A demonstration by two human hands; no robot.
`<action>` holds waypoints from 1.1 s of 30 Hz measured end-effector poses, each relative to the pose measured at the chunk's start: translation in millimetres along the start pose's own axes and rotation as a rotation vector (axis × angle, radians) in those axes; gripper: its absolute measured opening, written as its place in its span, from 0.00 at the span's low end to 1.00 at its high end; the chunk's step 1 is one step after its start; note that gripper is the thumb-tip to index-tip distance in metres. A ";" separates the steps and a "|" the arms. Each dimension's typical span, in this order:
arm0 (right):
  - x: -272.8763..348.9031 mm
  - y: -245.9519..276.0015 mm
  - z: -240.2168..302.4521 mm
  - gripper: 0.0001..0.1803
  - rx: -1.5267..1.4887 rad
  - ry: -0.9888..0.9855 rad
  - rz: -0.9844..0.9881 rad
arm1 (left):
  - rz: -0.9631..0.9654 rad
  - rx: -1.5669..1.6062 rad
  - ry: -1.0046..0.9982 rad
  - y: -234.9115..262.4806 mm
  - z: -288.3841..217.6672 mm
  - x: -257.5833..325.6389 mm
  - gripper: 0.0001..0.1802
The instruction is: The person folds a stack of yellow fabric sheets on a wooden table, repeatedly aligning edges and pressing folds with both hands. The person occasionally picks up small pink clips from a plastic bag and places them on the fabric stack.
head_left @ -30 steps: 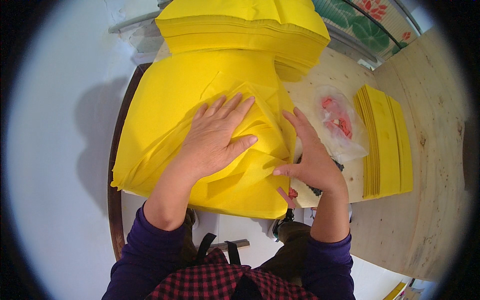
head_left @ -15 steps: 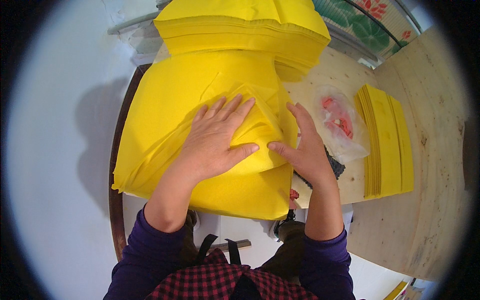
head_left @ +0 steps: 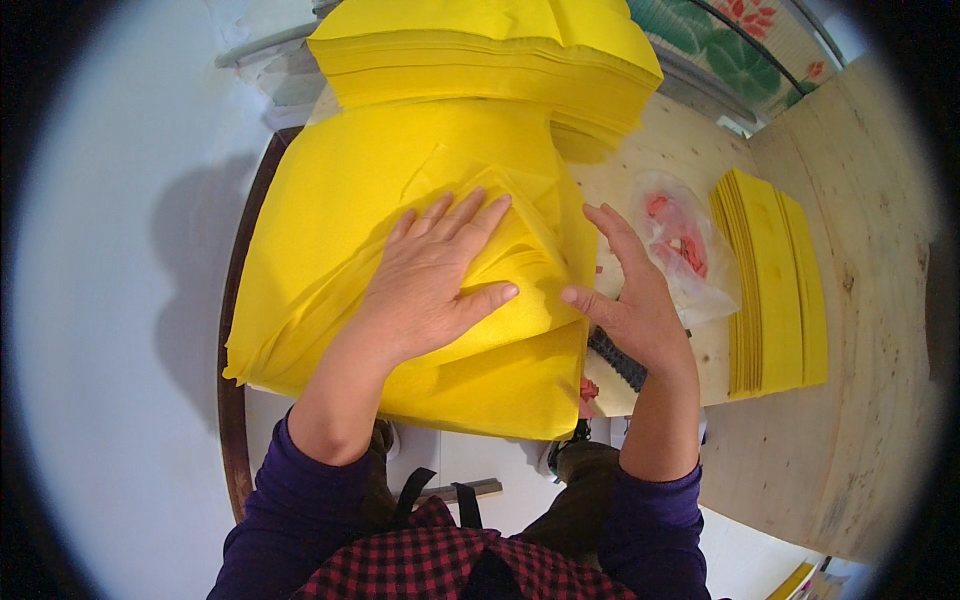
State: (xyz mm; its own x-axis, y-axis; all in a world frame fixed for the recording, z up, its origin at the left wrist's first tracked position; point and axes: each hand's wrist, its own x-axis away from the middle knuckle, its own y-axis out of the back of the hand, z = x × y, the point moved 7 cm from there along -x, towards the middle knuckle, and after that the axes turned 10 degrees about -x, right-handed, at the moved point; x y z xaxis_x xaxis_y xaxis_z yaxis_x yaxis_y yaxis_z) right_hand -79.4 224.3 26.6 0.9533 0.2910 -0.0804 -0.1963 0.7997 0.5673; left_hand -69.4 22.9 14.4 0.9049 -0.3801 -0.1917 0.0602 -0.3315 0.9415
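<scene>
Soft yellow sheets of fabric-like material [head_left: 350, 190] lie in layers on the table before me, creased and partly folded over in the middle. My left hand [head_left: 430, 270] rests flat on the folded part, fingers spread and thumb stretched to the right. Over the right edge of the sheets is my right hand [head_left: 630, 300], its thumb and fingers apart with nothing between them. The thumb tip is at the edge of the yellow layers; whether it touches them I cannot tell.
Behind the sheets rises a thick yellow stack [head_left: 490, 65]. To the right lie a clear plastic bag [head_left: 690, 250] with red pieces inside, a dark textured strip [head_left: 617, 360] and folded yellow bundles [head_left: 770, 285]. A wooden panel [head_left: 870, 300] stands at the far right.
My right hand has moved a little to the right, away from the folded part, uncovering more of the dark strip. The left hand stays where it was.
</scene>
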 end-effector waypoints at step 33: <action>0.4 -15.3 -3.5 0.56 0.088 -0.057 -0.013 | 0.006 -0.020 0.001 -1.5 1.1 0.2 0.46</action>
State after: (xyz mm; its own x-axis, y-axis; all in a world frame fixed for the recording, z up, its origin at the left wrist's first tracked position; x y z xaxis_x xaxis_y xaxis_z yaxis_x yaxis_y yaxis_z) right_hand -76.8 214.1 15.1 0.9677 0.2484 -0.0429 -0.1651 0.7533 0.6367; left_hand -69.7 22.4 12.6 0.9057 -0.3811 -0.1853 0.0628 -0.3118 0.9481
